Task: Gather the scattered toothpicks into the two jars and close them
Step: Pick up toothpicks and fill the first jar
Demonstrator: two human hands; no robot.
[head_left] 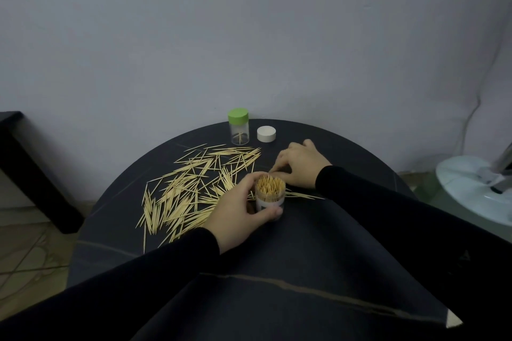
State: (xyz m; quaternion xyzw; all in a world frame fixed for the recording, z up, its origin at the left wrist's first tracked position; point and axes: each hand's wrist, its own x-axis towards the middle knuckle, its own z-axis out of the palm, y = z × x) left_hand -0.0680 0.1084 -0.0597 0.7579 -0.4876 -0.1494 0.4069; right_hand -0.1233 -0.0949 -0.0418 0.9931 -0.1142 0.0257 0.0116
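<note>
Many toothpicks (pixel 188 191) lie scattered over the left and middle of the round dark table (pixel 304 243). My left hand (pixel 241 212) grips an open clear jar (pixel 270 196) packed with upright toothpicks. Just behind the jar, my right hand (pixel 299 165) rests on the table with its fingertips pinching at toothpicks; what they hold is hard to see. A second clear jar with a green lid (pixel 238 127) stands at the table's far edge, nearly empty with a few toothpicks inside. A loose white lid (pixel 266 134) lies to its right.
A grey wall stands close behind the table. A dark piece of furniture (pixel 30 171) is on the left. On the right, a white fan base (pixel 476 191) sits on the floor, with a cable running up the wall.
</note>
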